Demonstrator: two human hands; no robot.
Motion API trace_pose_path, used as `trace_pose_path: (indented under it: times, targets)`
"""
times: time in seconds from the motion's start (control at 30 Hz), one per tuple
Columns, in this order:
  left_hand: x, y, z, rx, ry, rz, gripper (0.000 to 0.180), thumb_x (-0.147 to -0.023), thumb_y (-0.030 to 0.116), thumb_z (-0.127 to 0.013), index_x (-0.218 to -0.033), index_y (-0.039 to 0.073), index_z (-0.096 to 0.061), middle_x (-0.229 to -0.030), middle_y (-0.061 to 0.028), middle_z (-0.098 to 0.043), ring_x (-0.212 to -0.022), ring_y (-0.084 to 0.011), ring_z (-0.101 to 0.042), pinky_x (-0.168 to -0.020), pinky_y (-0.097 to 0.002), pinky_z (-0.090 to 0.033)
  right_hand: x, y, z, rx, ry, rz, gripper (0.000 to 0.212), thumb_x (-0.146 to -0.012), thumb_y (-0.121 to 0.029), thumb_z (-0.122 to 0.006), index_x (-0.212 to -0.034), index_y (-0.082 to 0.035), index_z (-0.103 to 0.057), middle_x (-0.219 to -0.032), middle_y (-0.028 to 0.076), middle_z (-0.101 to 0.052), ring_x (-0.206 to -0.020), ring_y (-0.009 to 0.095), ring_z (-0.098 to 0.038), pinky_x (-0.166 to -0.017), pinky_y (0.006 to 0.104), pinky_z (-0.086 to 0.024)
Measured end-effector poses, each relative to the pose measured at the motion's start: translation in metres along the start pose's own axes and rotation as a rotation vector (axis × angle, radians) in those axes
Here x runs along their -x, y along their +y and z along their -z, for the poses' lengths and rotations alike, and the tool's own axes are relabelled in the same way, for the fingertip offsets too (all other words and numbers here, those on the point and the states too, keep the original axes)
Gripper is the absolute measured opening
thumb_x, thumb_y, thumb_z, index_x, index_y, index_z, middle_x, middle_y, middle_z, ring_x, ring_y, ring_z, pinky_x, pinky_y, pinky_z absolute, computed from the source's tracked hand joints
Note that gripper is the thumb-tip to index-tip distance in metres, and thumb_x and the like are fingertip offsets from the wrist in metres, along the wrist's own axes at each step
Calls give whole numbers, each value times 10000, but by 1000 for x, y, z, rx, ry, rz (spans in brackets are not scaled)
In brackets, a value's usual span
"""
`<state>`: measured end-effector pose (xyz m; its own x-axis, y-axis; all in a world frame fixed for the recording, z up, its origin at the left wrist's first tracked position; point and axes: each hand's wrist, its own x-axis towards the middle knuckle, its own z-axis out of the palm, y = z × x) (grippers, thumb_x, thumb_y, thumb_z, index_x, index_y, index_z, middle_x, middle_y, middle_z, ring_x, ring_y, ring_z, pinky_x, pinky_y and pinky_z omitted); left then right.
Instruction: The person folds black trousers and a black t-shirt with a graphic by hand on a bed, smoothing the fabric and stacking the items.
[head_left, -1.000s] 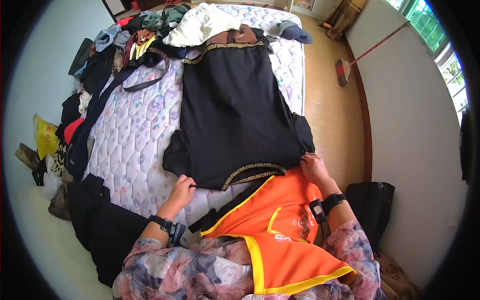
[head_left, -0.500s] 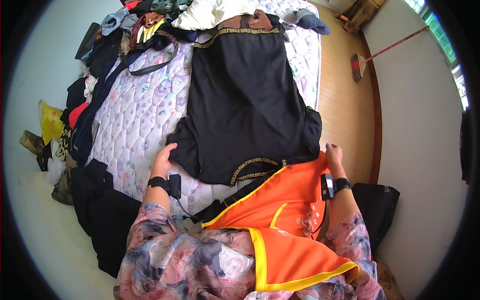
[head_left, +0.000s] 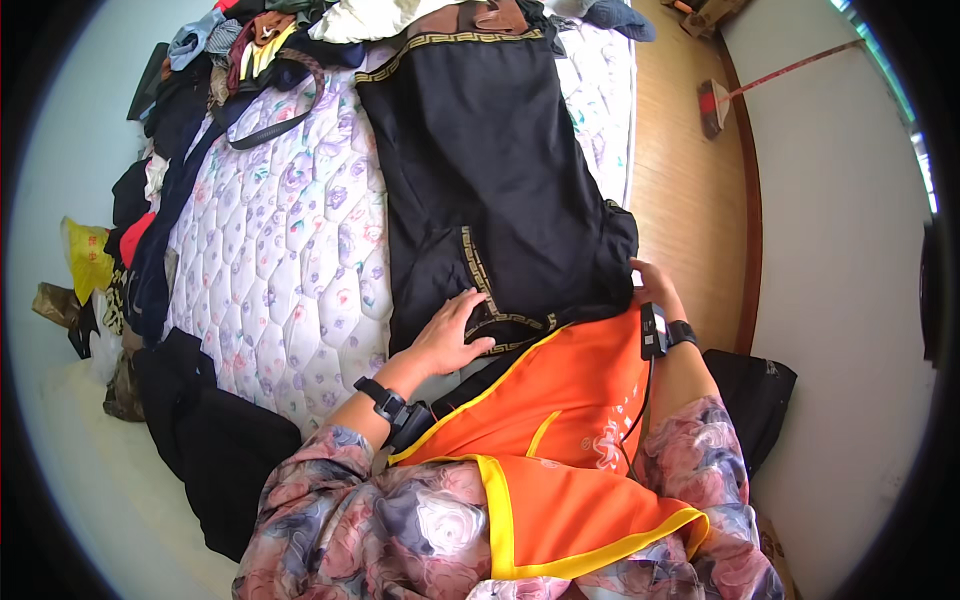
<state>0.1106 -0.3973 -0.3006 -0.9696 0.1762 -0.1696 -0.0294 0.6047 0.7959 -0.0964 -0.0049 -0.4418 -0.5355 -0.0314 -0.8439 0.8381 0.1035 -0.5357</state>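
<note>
A black short-sleeved shirt with gold key-pattern trim lies on the mattress in front of me, its hem away from me and neckline near. Its left sleeve is folded inward over the body, so a gold-trimmed cuff lies on top. My left hand rests on that folded part beside the neckline, fingers spread. At the right side, my right hand has its fingers closed round the edge of the right sleeve; the fingertips are partly hidden. Both wrists carry black strapped devices.
The quilted floral mattress bears a heap of mixed clothes at the far left. Black cloth lies near left. An orange apron with yellow edging covers my front. A broom leans by the right wall.
My left hand has moved right and inward, carrying the shirt's left sleeve over onto its body. My right hand has shifted slightly up and left to the right sleeve.
</note>
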Motion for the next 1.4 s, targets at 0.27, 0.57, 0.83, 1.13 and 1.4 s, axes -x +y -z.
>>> trace_pose_path:
  times: [0.27, 0.57, 0.83, 1.13, 1.4]
  targets:
    - [-1, -47, -1, -611, 7, 24, 618, -855, 350, -505, -1388, 156, -261, -1463, -143, -132, -1355, -300, -105, -1077, -515, -62, 23, -8, -26, -540, -92, -197, 380, -811, -175, -571, -1099, 67, -521, -1108, 164, -592, -1004, 298, -570, -939, 407, -424]
    - [-6, -47, -7, -590, 65, 8, 586, -823, 322, -553, -1327, 100, -350, -1422, -168, -217, -1340, -326, -136, -1065, -542, -80, 218, -47, -202, 634, -49, 1233, 422, -754, -38, -612, -1161, -134, -554, -931, 53, -579, -854, 199, -533, -781, 319, -438]
    - [2, -52, 7, -290, 272, -41, 274, -723, 80, -598, -982, 15, -536, -1059, -169, -532, -1076, -340, -459, -965, -436, -340, 197, -1, -192, 1181, -28, 1079, 437, -720, -194, -653, -1141, -168, -536, -1040, 66, -566, -1010, 287, -485, -879, 407, -390]
    - [-37, -69, 19, 167, 390, 540, 541, -770, 298, -682, -1144, 28, -399, -845, -90, -567, -670, -165, -570, -561, -281, -493, 200, -5, -188, 1193, 44, 692, 524, -688, -96, -613, -1191, -163, -483, -1071, 191, -526, -1003, 394, -508, -871, 418, -430]
    - [-20, -69, 6, -121, 280, 367, 493, -720, 159, -649, -1148, 100, -410, -721, -154, -596, -675, -312, -592, -673, -386, -474, 181, -5, -173, 1102, 149, 458, 281, -694, -38, -491, -928, -98, -637, -977, 172, -593, -951, 368, -542, -865, 383, -436]
